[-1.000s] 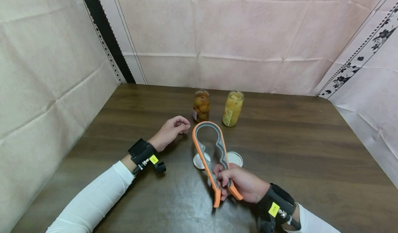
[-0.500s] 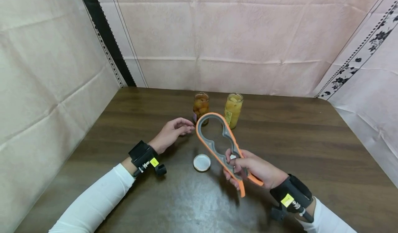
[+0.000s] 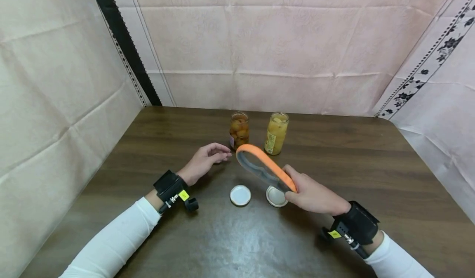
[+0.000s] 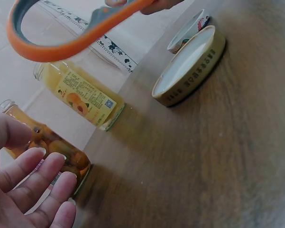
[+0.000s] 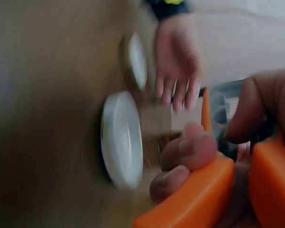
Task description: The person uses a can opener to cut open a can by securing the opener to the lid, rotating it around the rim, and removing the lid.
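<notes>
My right hand [image 3: 315, 191] grips an orange and grey jar opener [image 3: 267, 160] by its handles, holding it above the table with its rounded loop pointing left. Beside the opener's loop, my left hand [image 3: 204, 160] hovers with loosely bent fingers and nothing in them. Its fingertips lie close to an open glass jar of brown round fruit [image 3: 239, 131]; in the left wrist view this jar [image 4: 61, 154] is partly behind the fingers. To its right stands an open jar of yellow fruit [image 3: 276, 134]. Two lids lie inside-up, a left lid [image 3: 240, 195] and a right lid [image 3: 276, 196] beside my right hand.
The brown wooden table [image 3: 178, 228] ends at a pale cloth backdrop [image 3: 297, 43] just behind the jars. More cloth hangs along the left and right sides. The right wrist view is blurred.
My right hand has moved right and away from me, turning the jar opener from face-on to nearly edge-on. The left hand has shifted slightly toward the brown jar, its fingers loosening.
</notes>
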The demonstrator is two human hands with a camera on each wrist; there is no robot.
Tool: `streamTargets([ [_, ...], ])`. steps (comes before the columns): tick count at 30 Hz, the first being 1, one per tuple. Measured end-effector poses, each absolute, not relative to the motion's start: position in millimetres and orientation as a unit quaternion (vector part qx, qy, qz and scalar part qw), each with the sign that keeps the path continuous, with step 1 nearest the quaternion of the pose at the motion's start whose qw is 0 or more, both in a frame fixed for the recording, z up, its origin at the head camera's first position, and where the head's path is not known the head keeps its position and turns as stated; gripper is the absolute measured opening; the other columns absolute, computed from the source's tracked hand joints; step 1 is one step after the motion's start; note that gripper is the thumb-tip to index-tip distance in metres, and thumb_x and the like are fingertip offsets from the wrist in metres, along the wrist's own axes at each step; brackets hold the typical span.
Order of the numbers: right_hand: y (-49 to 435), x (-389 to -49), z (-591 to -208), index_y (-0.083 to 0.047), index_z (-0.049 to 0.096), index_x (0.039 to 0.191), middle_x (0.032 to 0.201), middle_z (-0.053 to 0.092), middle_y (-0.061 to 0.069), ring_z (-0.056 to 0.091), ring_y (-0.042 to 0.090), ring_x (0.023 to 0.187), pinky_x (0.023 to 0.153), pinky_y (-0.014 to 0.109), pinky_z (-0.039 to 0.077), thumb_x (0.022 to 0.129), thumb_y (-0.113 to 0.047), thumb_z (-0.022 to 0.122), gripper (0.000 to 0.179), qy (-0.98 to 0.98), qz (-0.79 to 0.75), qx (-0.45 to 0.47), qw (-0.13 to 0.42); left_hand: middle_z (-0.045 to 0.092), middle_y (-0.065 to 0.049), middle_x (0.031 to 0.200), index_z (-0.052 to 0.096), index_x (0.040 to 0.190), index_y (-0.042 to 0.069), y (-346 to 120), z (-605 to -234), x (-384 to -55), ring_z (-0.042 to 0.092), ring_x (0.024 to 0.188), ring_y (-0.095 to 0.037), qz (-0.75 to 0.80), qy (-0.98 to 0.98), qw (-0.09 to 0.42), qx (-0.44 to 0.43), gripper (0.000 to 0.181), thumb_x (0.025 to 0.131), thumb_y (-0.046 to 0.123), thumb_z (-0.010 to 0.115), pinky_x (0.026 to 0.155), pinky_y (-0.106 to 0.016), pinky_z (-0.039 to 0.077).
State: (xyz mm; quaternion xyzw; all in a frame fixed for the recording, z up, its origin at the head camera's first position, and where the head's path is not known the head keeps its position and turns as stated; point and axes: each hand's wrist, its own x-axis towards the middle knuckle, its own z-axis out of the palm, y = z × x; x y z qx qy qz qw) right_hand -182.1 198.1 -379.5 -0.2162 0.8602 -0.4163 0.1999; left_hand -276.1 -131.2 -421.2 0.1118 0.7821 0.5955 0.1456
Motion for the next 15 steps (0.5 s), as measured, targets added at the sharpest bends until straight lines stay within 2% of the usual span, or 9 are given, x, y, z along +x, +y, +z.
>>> streamTargets([
  [3,198.4,-183.8,-378.8,-0.016,0.045,0.114,0.069,0.046,-0.003,0.041,0.007,0.052,0.05,0.02,0.032,0.087,0.0,0.056,0.033,0.895,-0.35,-0.235,0.144,0.068,-0.009,0.13,0.061,0.128,0.01,-131.1,-421.2,-276.0,0.065,0.12,-0.024,0.594,0.784,0.148,0.108,0.027,0.105,0.023,0.056,0.109,-0.045,0.047],
  [5,198.5,-184.9,-379.5,-0.017,0.046,0.112,0.068,0.047,-0.004,0.042,0.006,0.051,0.05,0.02,0.033,0.086,0.0,0.057,0.033,0.902,-0.337,-0.239,0.124,0.068,-0.01,0.13,0.061,0.128,0.01,-131.0,-421.4,-275.8,0.065,0.12,-0.024,0.593,0.784,0.149,0.11,0.027,0.105,0.023,0.056,0.109,-0.045,0.047],
  [9,199.6,-186.9,-380.5,-0.016,0.044,0.107,0.069,0.044,-0.006,0.041,0.004,0.053,0.05,0.019,0.034,0.084,-0.001,0.063,0.033,0.908,-0.326,-0.248,0.089,0.069,-0.01,0.129,0.061,0.126,0.008,-131.1,-422.5,-275.7,0.066,0.119,-0.024,0.596,0.782,0.149,0.108,0.026,0.105,0.022,0.056,0.107,-0.043,0.048],
  [15,203.4,-190.0,-379.8,-0.014,0.044,0.105,0.067,0.043,-0.01,0.038,0.002,0.053,0.049,0.019,0.032,0.078,-0.01,0.076,0.042,0.931,-0.267,-0.248,0.005,0.069,-0.011,0.127,0.062,0.125,0.008,-131.5,-422.6,-276.4,0.067,0.117,-0.022,0.594,0.784,0.146,0.106,0.025,0.105,0.021,0.056,0.105,-0.041,0.05],
])
